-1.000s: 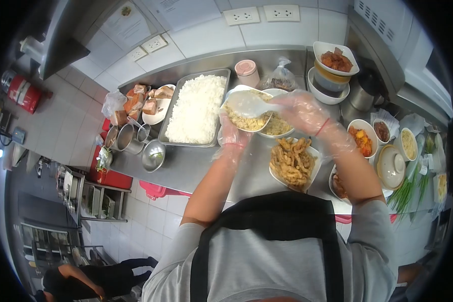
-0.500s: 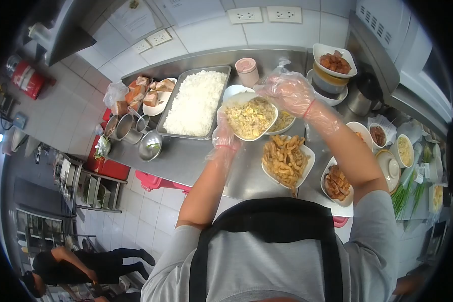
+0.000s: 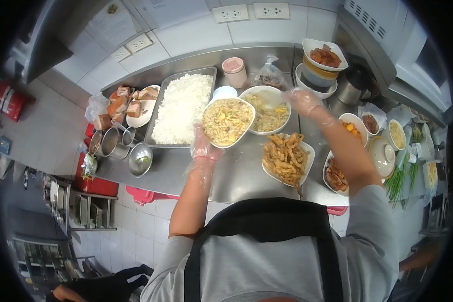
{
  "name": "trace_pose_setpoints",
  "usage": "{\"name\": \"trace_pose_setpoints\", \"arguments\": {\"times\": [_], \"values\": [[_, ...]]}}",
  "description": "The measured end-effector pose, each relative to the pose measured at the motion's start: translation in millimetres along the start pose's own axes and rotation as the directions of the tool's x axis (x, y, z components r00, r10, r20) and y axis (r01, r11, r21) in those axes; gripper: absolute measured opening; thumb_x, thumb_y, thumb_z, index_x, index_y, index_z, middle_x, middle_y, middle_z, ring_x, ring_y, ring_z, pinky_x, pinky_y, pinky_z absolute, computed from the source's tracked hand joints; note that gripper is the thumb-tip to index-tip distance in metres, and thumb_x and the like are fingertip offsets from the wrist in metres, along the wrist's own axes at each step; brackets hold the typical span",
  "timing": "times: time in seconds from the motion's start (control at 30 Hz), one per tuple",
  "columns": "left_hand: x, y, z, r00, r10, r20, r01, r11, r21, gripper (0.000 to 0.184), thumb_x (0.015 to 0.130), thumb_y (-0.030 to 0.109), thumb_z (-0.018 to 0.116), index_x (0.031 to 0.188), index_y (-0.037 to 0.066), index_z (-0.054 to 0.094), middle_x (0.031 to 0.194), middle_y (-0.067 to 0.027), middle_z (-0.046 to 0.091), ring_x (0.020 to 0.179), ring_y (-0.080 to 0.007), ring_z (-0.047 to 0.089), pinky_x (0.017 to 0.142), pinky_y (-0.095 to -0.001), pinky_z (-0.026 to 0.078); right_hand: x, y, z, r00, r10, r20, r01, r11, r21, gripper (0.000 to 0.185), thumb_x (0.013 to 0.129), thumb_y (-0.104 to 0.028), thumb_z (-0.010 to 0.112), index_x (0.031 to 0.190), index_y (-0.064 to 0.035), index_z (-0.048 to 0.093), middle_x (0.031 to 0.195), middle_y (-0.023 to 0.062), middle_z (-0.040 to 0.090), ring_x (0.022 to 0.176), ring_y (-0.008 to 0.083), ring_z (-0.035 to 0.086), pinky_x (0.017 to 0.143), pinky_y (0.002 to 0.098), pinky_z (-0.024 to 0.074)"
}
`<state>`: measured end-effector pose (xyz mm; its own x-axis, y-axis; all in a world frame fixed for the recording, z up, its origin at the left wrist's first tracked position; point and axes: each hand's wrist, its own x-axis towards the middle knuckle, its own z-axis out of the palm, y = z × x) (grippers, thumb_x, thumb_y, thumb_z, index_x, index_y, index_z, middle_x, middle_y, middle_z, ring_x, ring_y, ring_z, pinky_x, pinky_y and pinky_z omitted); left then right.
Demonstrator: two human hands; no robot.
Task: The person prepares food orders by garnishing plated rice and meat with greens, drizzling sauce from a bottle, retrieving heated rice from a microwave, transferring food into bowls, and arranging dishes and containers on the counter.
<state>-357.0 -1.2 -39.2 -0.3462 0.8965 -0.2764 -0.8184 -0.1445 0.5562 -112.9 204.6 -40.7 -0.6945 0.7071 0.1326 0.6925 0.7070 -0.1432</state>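
Note:
My left hand (image 3: 204, 146), in a clear plastic glove, grips a white bowl of fried rice (image 3: 227, 122) by its near left rim, tilted above the steel counter. Behind and to its right rests a larger white bowl of fried rice (image 3: 274, 118). At that bowl's right rim is my gloved right hand (image 3: 307, 103), blurred, its fingers curled. A pale, smeared shape reaches from it over the rice; I cannot make out what it is. Below lies a bowl of fried battered strips (image 3: 287, 160).
A steel tray of white rice (image 3: 181, 108) stands left, beside meat chunks (image 3: 135, 108) and metal pots (image 3: 110, 143). Behind are a pink-lidded jar (image 3: 234, 72) and a plastic bag (image 3: 269, 75). Stacked bowls (image 3: 323, 70), a lidded pot (image 3: 382, 156) and green onions (image 3: 400, 178) stand right.
My left hand has moved the fried-rice bowl left and toward me, uncovering the larger bowl behind. My right hand has moved right and down, away from the held bowl.

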Motion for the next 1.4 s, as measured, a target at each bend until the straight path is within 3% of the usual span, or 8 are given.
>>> {"name": "trace_pose_setpoints", "arguments": {"times": [0.17, 0.3, 0.57, 0.67, 0.73, 1.0, 1.17, 1.4], "values": [[24.1, 14.6, -20.4, 0.994, -0.044, 0.103, 0.03, 0.99, 0.138, 0.067, 0.096, 0.053, 0.012, 0.14, 0.005, 0.031, 0.14, -0.0157, 0.039, 0.126, -0.0325, 0.041, 0.104, -0.0474, 0.036, 2.7, -11.9, 13.2, 0.988, 0.114, -0.108, -0.124, 0.989, -0.084, 0.026, 0.089, -0.02, 0.047, 0.111, -0.0163, 0.061, 0.092, 0.0142, 0.064, 0.087, 0.032, 0.062, 0.078, 0.0438, 0.0501], [4.7, 9.1, 33.5, 0.945, -0.157, 0.287, 0.097, 0.973, 0.211, 0.064, 0.097, 0.05, 0.012, 0.139, 0.006, 0.032, 0.14, -0.0145, 0.039, 0.126, -0.0322, 0.041, 0.104, -0.0468, 0.037, -52.6, -44.7, -40.8, 0.995, 0.099, -0.029, -0.061, 0.792, 0.607, 0.061, 0.094, -0.047, 0.042, 0.142, -0.0115, 0.03, 0.141, 0.0158, 0.038, 0.121, 0.0282, 0.047, 0.104, 0.0387, 0.0357], [-71.3, -85.8, 113.6, 0.885, -0.283, 0.37, 0.181, 0.941, 0.287, 0.056, 0.099, 0.044, 0.021, 0.137, 0.005, 0.034, 0.137, -0.0148, 0.042, 0.122, -0.0308, 0.045, 0.101, -0.0449, 0.041, -182.7, -107.2, -86.1, 0.856, 0.516, 0.042, 0.373, -0.671, 0.641, 0.077, 0.095, -0.053, 0.03, 0.145, 0.0012, 0.008, 0.149, 0.0187, 0.02, 0.135, 0.0252, 0.028, 0.109, 0.0384, 0.0259], [-95.2, -140.7, 122.1, 0.798, -0.404, 0.448, 0.292, 0.909, 0.298, 0.056, 0.099, 0.045, 0.023, 0.137, 0.006, 0.034, 0.136, -0.0149, 0.043, 0.121, -0.0302, 0.047, 0.101, -0.0445, 0.041, -249.6, -70.4, -99.4, 0.676, 0.574, -0.462, 0.06, 0.582, 0.811, 0.07, 0.096, -0.045, 0.034, 0.144, 0.0024, 0.015, 0.148, 0.0181, 0.023, 0.135, 0.0246, 0.028, 0.109, 0.0381, 0.0256], [-113.2, -180.8, 125.7, 0.792, -0.468, 0.392, 0.378, 0.88, 0.288, 0.054, 0.099, 0.044, 0.026, 0.136, 0.006, 0.035, 0.136, -0.0152, 0.043, 0.12, -0.0302, 0.048, 0.1, -0.0444, 0.042, -293.3, -47.2, -113.4, 0.793, 0.253, -0.554, 0.035, 0.889, 0.457, 0.064, 0.095, -0.038, 0.037, 0.143, 0.0013, 0.021, 0.145, 0.0167, 0.032, 0.134, 0.0225, 0.031, 0.109, 0.0379, 0.0245], [-198.9, -302.5, 140.9, 0.54, -0.71, 0.452, 0.747, 0.652, 0.132, 0.063, 0.096, 0.053, 0.027, 0.135, 0.006, 0.039, 0.135, -0.0146, 0.046, 0.12, -0.0276, 0.049, 0.102, -0.0449, 0.04, -470.3, 7.5, -121.0, 0.391, 0.894, -0.219, -0.04, 0.254, 0.966, 0.057, 0.097, -0.045, 0.034, 0.14, -0.0073, 0.034, 0.116, 0.014, 0.055, 0.101, 0.0191, 0.056, 0.074, 0.0288, 0.0492], [-214.5, -297.9, 152.4, 0.71, -0.632, 0.311, 0.621, 0.77, 0.146, 0.056, 0.098, 0.046, 0.027, 0.136, 0.005, 0.037, 0.135, -0.013, 0.046, 0.12, -0.0251, 0.049, 0.103, -0.0418, 0.04, -465.0, -2.9, -108.3, 0.889, 0.432, 0.152, 0.026, -0.379, 0.925, 0.063, 0.085, -0.022, 0.059, 0.135, 0.0027, 0.029, 0.124, 0.0189, 0.051, 0.097, 0.0274, 0.063, 0.063, 0.0379, 0.0599], [-230.8, -236.0, 73.1, 0.813, -0.57, 0.122, 0.531, 0.81, 0.249, 0.054, 0.097, 0.045, 0.035, 0.133, 0.006, 0.043, 0.131, -0.0104, 0.05, 0.116, -0.0219, 0.052, 0.098, -0.0377, 0.043, -433.3, -26.5, -57.2, 0.929, -0.075, 0.364, -0.316, -0.675, 0.667, 0.056, 0.082, -0.007, 0.059, 0.132, 0.0029, 0.034, 0.126, 0.0213, 0.049, 0.108, 0.0361, 0.056, 0.08, 0.0489, 0.0554]]}}
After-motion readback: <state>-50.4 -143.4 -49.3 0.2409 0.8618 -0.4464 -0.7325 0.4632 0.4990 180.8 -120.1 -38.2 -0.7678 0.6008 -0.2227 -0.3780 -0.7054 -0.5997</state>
